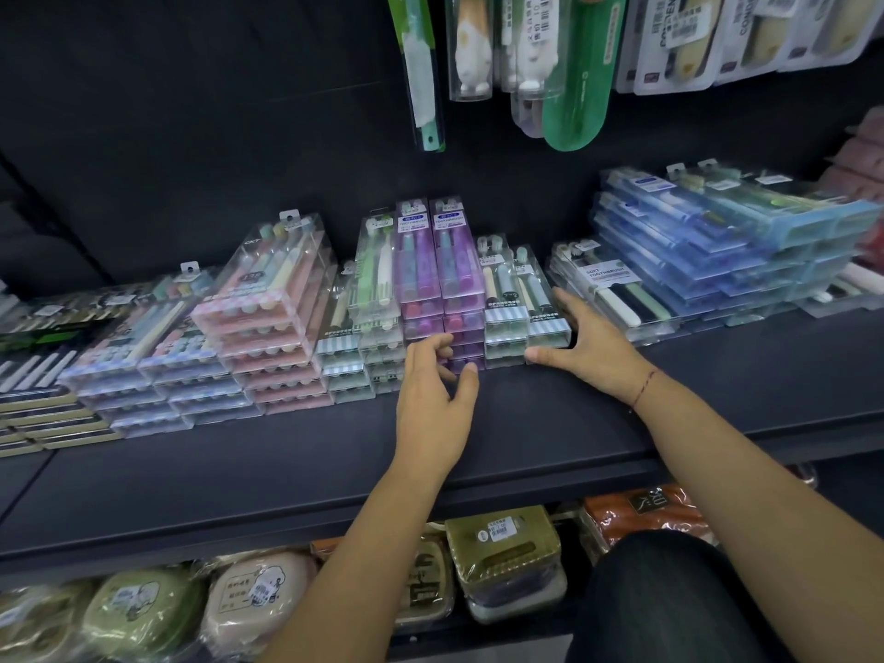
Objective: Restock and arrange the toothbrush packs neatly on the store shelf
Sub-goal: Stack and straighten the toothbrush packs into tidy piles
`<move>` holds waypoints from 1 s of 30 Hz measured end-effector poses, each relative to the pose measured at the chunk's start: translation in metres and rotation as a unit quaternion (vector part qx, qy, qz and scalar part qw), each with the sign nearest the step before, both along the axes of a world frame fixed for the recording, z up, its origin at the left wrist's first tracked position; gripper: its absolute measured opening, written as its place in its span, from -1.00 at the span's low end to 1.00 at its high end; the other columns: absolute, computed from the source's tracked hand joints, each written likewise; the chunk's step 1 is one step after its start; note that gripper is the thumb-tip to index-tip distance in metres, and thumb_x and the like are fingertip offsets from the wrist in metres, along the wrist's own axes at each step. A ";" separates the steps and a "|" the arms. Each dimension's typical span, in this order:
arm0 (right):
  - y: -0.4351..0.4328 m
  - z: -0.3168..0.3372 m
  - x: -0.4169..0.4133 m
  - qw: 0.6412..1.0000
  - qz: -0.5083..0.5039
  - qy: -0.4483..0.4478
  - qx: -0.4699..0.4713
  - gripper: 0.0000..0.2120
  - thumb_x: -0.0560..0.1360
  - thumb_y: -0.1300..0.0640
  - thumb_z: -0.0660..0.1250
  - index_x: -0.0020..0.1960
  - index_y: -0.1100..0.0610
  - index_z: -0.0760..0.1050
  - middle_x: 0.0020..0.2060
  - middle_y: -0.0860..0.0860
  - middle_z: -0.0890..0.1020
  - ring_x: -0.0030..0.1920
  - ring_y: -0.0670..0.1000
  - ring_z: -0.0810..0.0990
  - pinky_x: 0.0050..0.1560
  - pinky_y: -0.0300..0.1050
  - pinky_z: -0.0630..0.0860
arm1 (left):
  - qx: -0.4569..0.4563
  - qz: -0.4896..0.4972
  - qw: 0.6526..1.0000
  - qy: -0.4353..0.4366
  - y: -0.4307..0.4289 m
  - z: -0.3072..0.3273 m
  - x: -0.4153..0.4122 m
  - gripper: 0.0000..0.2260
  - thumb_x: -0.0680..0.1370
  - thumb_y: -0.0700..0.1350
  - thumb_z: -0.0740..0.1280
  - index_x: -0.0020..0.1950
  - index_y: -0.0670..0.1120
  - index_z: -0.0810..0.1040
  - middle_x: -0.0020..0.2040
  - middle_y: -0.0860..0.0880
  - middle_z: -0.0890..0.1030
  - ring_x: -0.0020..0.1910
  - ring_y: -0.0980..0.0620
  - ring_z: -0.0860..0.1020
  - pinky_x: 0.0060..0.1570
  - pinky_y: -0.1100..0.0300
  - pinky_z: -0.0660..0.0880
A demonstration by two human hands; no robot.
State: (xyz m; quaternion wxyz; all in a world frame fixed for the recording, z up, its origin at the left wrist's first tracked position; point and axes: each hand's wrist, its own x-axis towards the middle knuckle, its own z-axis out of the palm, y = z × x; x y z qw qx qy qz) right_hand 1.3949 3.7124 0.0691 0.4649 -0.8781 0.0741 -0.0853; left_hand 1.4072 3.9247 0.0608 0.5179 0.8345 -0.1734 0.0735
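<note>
Stacks of clear toothbrush packs line the dark shelf (287,471). In the middle stands a purple stack (437,275), with a striped teal stack (521,299) to its right and a green-and-white stack (378,279) to its left. My left hand (435,399) reaches to the front of the purple stack, fingers loosely curled against its lower packs and thumb near the bottom one. My right hand (583,342) lies flat with straight fingers against the right side of the teal stack, thumb along its front bottom edge.
Pink packs (272,327) and pastel packs (158,356) stand further left, blue packs (717,251) and a "soft toothbrush" stack (617,294) to the right. Hanging goods (526,64) dangle above. Pouches (502,552) fill the lower shelf. My knee (669,605) is at the bottom right.
</note>
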 end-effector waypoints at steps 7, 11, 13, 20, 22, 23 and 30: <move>0.000 0.000 0.000 1.000 -0.001 0.003 -0.002 -0.07 0.40 0.00 0.53 0.59 0.05 0.06 0.49 -0.05 0.30 0.32 -0.21 0.25 0.27 -0.32 0.18 | -0.019 -0.003 0.999 0.027 0.000 -0.003 0.006 -0.75 0.59 -0.08 0.32 0.24 0.05 0.39 -0.08 0.11 0.44 -0.29 0.18 0.40 -0.18 0.25 0.44; 0.000 -0.001 0.000 1.000 -0.003 0.006 -0.004 -0.07 0.40 -0.01 0.53 0.59 0.05 0.05 0.50 -0.05 0.28 0.43 -0.11 0.26 0.28 -0.30 0.18 | -0.023 -0.007 0.999 0.022 0.000 -0.004 0.006 -0.76 0.59 -0.08 0.32 0.23 0.05 0.40 -0.12 0.08 0.45 -0.30 0.18 0.39 -0.20 0.30 0.42; 0.000 0.000 0.000 1.000 -0.002 0.004 -0.004 -0.07 0.40 -0.01 0.53 0.59 0.04 0.06 0.50 -0.06 0.29 0.35 -0.19 0.25 0.28 -0.31 0.18 | -0.030 -0.021 0.999 0.011 0.000 -0.002 0.005 -0.76 0.59 -0.09 0.33 0.22 0.08 0.39 -0.13 0.06 0.45 -0.31 0.18 0.39 -0.25 0.36 0.40; 0.000 0.000 0.001 1.000 -0.003 0.005 -0.013 -0.07 0.39 0.00 0.53 0.58 0.05 0.07 0.49 -0.06 0.29 0.38 -0.17 0.27 0.28 -0.32 0.18 | -0.108 -0.077 0.991 0.005 -0.003 0.010 0.005 -0.75 0.60 -0.14 0.32 0.23 0.06 0.39 -0.22 0.00 0.49 -0.25 0.14 0.44 -0.18 0.37 0.41; -0.001 -0.001 0.001 1.000 -0.006 0.006 -0.012 -0.06 0.38 -0.01 0.54 0.58 0.05 0.07 0.49 -0.06 0.30 0.37 -0.17 0.27 0.28 -0.31 0.18 | -0.124 -0.088 0.988 0.014 -0.004 0.014 0.006 -0.75 0.61 -0.14 0.31 0.23 0.09 0.38 -0.24 0.01 0.49 -0.22 0.09 0.47 -0.12 0.37 0.43; -0.001 -0.001 0.001 1.000 -0.006 0.004 -0.010 -0.06 0.38 -0.01 0.54 0.58 0.05 0.07 0.49 -0.06 0.30 0.36 -0.18 0.27 0.29 -0.31 0.18 | -0.131 -0.092 0.987 0.016 -0.005 0.017 0.007 -0.75 0.61 -0.14 0.31 0.23 0.09 0.38 -0.25 0.02 0.49 -0.21 0.06 0.48 -0.09 0.37 0.43; -0.002 -0.002 0.002 1.000 -0.006 0.004 -0.012 -0.06 0.38 -0.01 0.54 0.58 0.04 0.07 0.48 -0.06 0.31 0.36 -0.17 0.28 0.29 -0.30 0.19 | -0.124 -0.110 0.986 0.022 -0.005 0.023 0.011 -0.74 0.62 -0.14 0.29 0.28 0.04 0.37 -0.31 0.14 0.47 -0.28 0.18 0.44 -0.10 0.33 0.43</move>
